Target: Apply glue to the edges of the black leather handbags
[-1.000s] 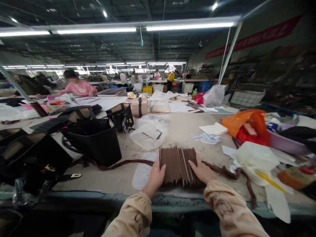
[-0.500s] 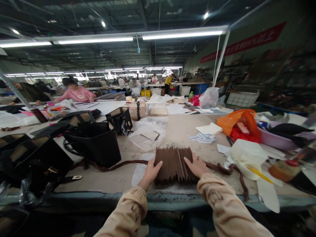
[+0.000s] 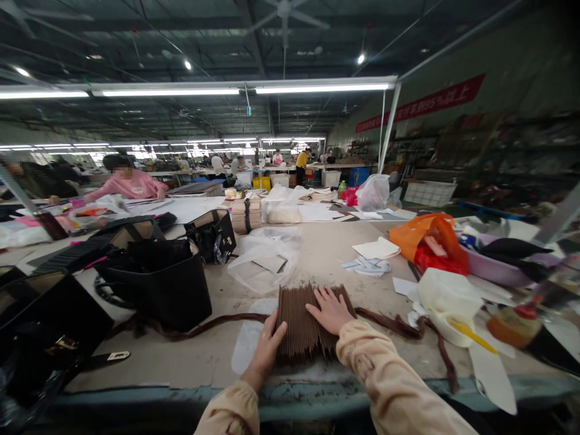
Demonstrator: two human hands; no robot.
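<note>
A tightly packed row of thin brown strips (image 3: 294, 323) stands on edge at the front of the table. My left hand (image 3: 266, 345) rests along the row's left side, its thumb apart from the fingers. Over the top right part lies my right hand (image 3: 332, 310), flat and with fingers spread. Neither hand is closed round anything. A dark brown fabric band (image 3: 217, 319) emerges from behind the row on both sides; whether it passes underneath is hidden. Under the left side shows a translucent white sheet (image 3: 244, 344).
Black handbags (image 3: 158, 284) stand at the left. To the right are a white plastic container (image 3: 446, 296), an orange bag (image 3: 408, 235) and a lilac basin (image 3: 493, 266). A clear plastic bag (image 3: 242, 266) lies ahead. A person in pink (image 3: 129, 184) works across the table.
My right hand has moved from the right side of the row leftward onto its top. My left hand stays at the left side. The view has tilted up a little.
</note>
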